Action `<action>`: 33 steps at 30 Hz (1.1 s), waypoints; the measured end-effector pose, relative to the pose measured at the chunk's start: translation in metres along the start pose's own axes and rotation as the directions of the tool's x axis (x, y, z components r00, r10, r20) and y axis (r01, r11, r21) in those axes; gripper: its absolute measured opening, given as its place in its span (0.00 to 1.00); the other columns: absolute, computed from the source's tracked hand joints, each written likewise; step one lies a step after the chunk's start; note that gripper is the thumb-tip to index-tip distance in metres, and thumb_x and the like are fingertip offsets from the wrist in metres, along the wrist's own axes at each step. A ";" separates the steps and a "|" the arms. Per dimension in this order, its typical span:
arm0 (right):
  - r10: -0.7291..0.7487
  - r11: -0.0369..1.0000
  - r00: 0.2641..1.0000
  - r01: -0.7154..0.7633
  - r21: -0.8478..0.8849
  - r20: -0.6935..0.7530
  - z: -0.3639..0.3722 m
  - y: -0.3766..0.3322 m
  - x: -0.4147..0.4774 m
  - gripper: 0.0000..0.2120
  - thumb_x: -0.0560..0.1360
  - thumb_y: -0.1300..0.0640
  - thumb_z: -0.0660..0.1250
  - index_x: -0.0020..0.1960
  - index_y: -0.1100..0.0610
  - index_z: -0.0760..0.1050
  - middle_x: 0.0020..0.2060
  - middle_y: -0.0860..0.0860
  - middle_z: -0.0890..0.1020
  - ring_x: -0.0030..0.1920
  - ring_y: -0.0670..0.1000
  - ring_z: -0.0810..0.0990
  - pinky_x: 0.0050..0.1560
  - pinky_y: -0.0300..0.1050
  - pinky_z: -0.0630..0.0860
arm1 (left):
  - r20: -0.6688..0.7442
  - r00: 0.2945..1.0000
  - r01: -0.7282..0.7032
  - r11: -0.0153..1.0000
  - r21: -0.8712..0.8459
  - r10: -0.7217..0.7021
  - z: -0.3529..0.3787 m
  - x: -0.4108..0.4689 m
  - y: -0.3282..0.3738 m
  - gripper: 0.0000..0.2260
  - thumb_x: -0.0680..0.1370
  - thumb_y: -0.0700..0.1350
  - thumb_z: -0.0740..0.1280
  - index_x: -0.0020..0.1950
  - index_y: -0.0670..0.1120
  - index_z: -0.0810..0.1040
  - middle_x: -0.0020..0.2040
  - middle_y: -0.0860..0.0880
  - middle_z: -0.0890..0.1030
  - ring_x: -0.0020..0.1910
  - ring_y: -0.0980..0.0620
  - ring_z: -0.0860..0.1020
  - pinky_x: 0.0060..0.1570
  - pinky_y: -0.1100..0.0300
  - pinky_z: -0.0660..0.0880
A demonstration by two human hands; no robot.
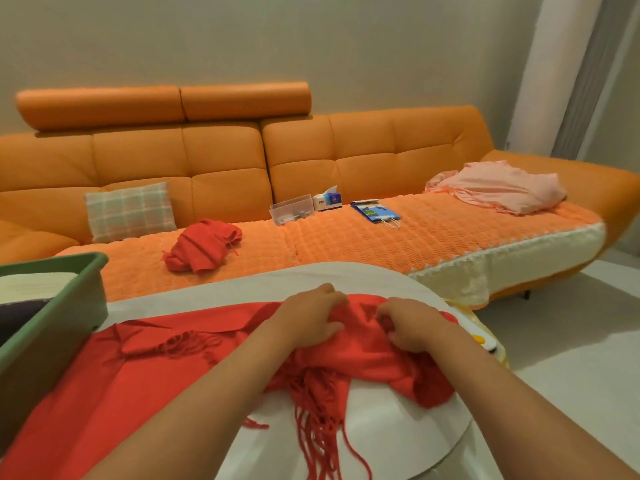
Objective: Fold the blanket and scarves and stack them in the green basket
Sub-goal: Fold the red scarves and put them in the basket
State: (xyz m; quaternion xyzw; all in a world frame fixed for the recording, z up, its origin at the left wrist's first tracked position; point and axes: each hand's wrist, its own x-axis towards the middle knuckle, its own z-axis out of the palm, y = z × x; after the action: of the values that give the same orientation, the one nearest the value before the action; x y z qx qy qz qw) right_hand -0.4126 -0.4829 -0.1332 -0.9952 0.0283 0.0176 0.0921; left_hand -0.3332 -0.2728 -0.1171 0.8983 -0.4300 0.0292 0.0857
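Observation:
A red fringed scarf [114,375] lies spread over the white round table [398,431], bunched at its right end with tassels hanging toward me. My left hand [308,317] presses and pinches the bunched part. My right hand [412,327] grips the same bunch beside it. A second red scarf [202,249] lies crumpled on the sofa seat. The green basket [65,306] stands at the table's left edge with folded cream and dark fabric inside. A pink blanket [498,188] lies heaped at the sofa's right end.
An orange sofa [221,161] runs behind the table, bearing a plaid cushion [130,211], a clear plastic box [292,209], a tissue box [329,199] and a blue paper bag [375,213]. Pale floor shows to the right.

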 end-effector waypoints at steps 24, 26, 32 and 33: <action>-0.047 0.878 0.895 -0.175 -0.446 -0.444 -0.106 -0.013 0.082 0.37 0.73 0.39 0.69 0.77 0.50 0.59 0.69 0.56 0.72 0.69 0.59 0.69 0.70 0.63 0.59 | -0.229 0.870 0.361 0.880 -0.308 -0.437 -0.051 0.074 -0.053 0.16 0.83 0.41 0.58 0.71 0.44 0.68 0.68 0.39 0.73 0.65 0.40 0.73 0.60 0.52 0.70; -0.114 0.909 0.866 -0.107 -0.403 -0.487 -0.089 -0.025 0.088 0.34 0.75 0.46 0.69 0.76 0.50 0.60 0.69 0.56 0.70 0.68 0.59 0.69 0.68 0.62 0.61 | -0.095 0.913 0.344 0.874 -0.344 -0.396 -0.035 0.071 -0.058 0.25 0.82 0.40 0.61 0.78 0.45 0.58 0.77 0.41 0.62 0.74 0.43 0.64 0.71 0.52 0.62; -0.006 0.999 0.965 -0.006 -0.044 -0.262 -0.004 -0.041 0.063 0.19 0.77 0.45 0.60 0.65 0.49 0.72 0.61 0.52 0.75 0.64 0.57 0.74 0.60 0.53 0.69 | -0.097 0.970 0.195 0.951 -0.241 -0.224 0.013 0.031 -0.055 0.12 0.80 0.40 0.62 0.61 0.49 0.75 0.61 0.49 0.74 0.60 0.48 0.75 0.61 0.53 0.70; 0.035 0.999 0.986 -0.032 0.024 -0.165 0.008 -0.043 0.058 0.26 0.75 0.40 0.60 0.70 0.48 0.68 0.66 0.53 0.72 0.67 0.57 0.71 0.64 0.56 0.68 | -0.102 0.970 0.190 0.953 -0.236 -0.219 0.018 0.022 -0.053 0.08 0.80 0.42 0.63 0.58 0.50 0.75 0.58 0.50 0.76 0.57 0.49 0.76 0.59 0.54 0.71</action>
State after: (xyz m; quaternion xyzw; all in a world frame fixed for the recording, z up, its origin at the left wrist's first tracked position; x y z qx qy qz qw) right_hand -0.3526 -0.4425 -0.1357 -0.9915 0.0528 -0.0639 0.0999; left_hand -0.2786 -0.2607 -0.1389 0.9188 -0.3288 0.0285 0.2166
